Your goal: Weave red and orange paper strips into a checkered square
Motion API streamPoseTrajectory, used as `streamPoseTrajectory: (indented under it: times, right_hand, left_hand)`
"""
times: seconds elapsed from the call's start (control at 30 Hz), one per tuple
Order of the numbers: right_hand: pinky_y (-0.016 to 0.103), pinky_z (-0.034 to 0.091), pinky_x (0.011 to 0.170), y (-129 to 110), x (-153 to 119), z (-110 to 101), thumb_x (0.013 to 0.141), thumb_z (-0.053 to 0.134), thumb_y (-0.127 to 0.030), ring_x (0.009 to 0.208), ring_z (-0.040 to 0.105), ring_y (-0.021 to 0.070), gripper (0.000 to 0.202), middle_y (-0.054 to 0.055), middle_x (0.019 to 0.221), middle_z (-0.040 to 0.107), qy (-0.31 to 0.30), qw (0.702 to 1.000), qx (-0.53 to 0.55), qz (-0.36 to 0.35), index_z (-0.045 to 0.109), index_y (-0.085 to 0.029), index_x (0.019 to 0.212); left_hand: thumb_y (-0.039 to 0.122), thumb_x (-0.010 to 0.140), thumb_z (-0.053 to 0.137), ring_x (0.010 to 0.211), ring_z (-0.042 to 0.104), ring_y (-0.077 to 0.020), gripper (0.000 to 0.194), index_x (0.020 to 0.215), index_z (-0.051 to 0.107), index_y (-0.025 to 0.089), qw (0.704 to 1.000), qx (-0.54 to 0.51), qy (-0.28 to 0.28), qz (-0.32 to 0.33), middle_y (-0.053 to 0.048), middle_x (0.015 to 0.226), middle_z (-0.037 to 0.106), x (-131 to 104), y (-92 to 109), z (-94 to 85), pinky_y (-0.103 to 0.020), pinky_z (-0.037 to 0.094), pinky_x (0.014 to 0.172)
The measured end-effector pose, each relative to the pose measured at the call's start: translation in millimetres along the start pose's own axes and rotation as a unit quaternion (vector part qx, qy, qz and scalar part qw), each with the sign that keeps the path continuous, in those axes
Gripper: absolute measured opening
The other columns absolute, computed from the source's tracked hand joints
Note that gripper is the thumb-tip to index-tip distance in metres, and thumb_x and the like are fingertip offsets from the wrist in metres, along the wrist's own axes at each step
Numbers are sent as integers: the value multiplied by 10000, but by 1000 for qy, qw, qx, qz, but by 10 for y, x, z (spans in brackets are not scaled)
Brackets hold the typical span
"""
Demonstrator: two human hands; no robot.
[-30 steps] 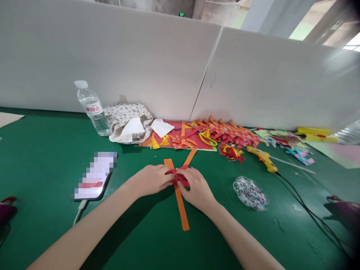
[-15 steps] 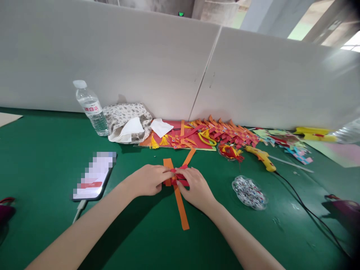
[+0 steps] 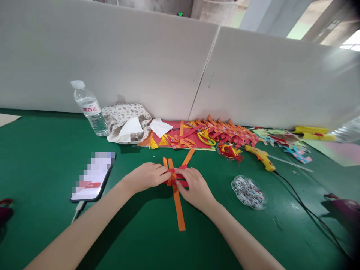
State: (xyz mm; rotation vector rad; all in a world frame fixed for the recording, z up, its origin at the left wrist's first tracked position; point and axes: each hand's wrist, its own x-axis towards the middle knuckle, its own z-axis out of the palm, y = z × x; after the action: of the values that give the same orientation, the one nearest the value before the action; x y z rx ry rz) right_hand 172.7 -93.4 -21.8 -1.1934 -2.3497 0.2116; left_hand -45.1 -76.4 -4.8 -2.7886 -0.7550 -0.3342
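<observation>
Red and orange paper strips (image 3: 179, 210) cross each other in a small woven piece in front of me. One long orange strip points toward me; shorter orange ends stick out at the far side. My left hand (image 3: 150, 174) is closed on the left side of the weave, its fingertips pinching the strips. From the right, my right hand (image 3: 194, 185) grips the same piece with thumb and fingers, red strip ends showing between them. The fingers hide the middle of the weave.
Finished woven red and orange pieces (image 3: 227, 131) lie along the partition. A phone (image 3: 92, 176) and a water bottle (image 3: 91, 108) are at left, beside a tissue pouch (image 3: 126, 120). A yellow glue gun (image 3: 260, 156) and a dish of googly eyes (image 3: 249, 192) are at right.
My left hand has shifted slightly left and up, and a second orange strip end now shows beside the first. The long orange strip has swung a little left. My right hand stays nearly still.
</observation>
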Motion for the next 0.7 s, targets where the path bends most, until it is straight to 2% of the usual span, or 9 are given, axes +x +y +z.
streamPoseTrajectory:
  times: [0.2,0.3,0.47,0.63,0.7]
  right_hand:
    - [455,365,959,9,-3,12,807,516,-178,968,582,229,249,65,1016,663,0,1000,-7,-5,546,-193,1054]
    - [459,367,953,1,-10,8,811,509,-176,968,583,232,262,67,1016,662,0,1000,-4,-5,544,-195,1070]
    - [441,376,948,-4,-13,2,803,520,-169,981,583,222,261,65,1032,662,3,1000,1,-6,548,-199,1060]
    - [433,377,954,-12,-8,-11,806,526,-177,980,583,212,241,59,1038,663,4,1000,-3,-6,551,-198,1044]
    - [442,377,949,-16,-4,-18,807,520,-175,977,582,222,238,65,1035,663,2,1000,0,-6,552,-196,1042]
  left_hand:
    - [101,883,391,974,608,-157,252,1057,545,198,993,-83,-11,-78,-47,1233,557,30,35,48,-224,500,686]
    - [146,905,383,990,598,-137,242,1066,549,218,982,-154,-12,-105,-21,1180,587,41,35,24,-212,488,723]
    - [237,904,429,910,609,-142,211,1084,538,258,961,-208,-4,-180,-7,1085,594,55,35,-1,-223,479,696]
    - [322,843,529,647,600,-110,246,1072,505,232,917,-272,10,-291,-31,1088,556,95,97,24,-240,480,564]
    - [308,863,495,675,610,-118,229,1074,498,220,902,-312,24,-296,-45,1092,553,112,126,28,-257,502,596]
